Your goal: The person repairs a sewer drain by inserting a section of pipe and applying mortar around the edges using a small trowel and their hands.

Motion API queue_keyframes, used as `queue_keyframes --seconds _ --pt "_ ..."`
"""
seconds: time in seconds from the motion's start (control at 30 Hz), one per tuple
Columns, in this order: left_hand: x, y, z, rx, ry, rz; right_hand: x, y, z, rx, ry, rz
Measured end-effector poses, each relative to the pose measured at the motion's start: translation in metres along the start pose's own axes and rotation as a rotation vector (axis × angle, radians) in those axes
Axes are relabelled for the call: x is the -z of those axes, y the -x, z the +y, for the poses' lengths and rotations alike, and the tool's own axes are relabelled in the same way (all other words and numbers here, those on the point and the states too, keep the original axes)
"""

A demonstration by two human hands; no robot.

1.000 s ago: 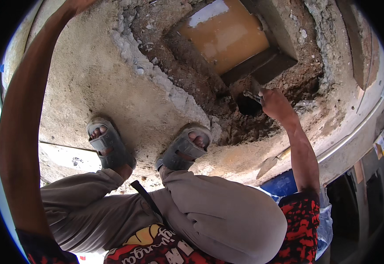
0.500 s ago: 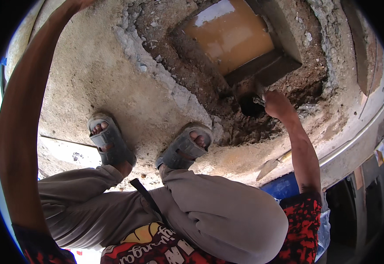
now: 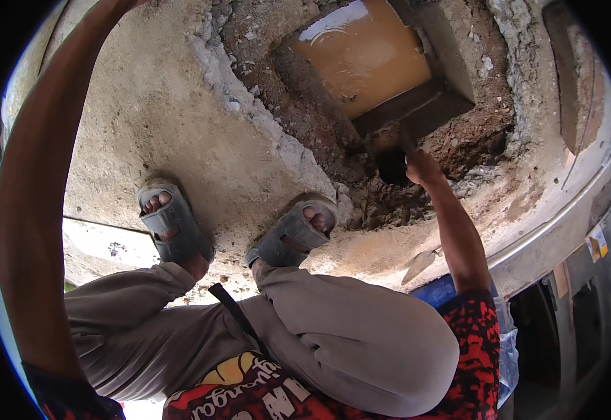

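Beside the dark hole [image 3: 391, 166], the right hand [image 3: 424, 169] is clenched around a barely visible tool [image 3: 407, 160].

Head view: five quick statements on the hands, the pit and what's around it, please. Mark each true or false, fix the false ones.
1. The right hand is beside the dark hole near the pit. True.
2. The water in the pit is clear and blue. False: it is murky orange-brown, with a bright reflection at one corner.
3. Both feet wear dark open-toed sandals. True.
4. A pointed, trowel-like blade lies between the sandals. False: it lies on the ground to their right, near the right forearm.
5. The left hand is fully in view. False: the left arm runs out past the top edge.
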State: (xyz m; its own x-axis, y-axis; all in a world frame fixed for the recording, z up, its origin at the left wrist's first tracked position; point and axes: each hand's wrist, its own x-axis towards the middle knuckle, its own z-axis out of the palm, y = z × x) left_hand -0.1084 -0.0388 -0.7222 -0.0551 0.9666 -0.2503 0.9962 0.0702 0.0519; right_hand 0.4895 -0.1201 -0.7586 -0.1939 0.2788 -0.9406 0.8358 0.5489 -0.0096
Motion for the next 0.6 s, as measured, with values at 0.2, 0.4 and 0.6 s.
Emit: queue_keyframes --seconds 0.2,0.4,0.6 --pt "0.001 0.008 0.003 0.013 0.041 -0.018 -0.078 -0.056 0.008 -0.103 -0.010 -0.132" --pt "0.002 0.007 0.004 0.030 0.041 0.012 -0.098 -0.048 0.028 -0.122 -0.048 -0.222" --pt "0.004 0.007 0.010 0.040 0.048 0.030 -0.029 -0.024 0.027 -0.081 -0.028 -0.007"
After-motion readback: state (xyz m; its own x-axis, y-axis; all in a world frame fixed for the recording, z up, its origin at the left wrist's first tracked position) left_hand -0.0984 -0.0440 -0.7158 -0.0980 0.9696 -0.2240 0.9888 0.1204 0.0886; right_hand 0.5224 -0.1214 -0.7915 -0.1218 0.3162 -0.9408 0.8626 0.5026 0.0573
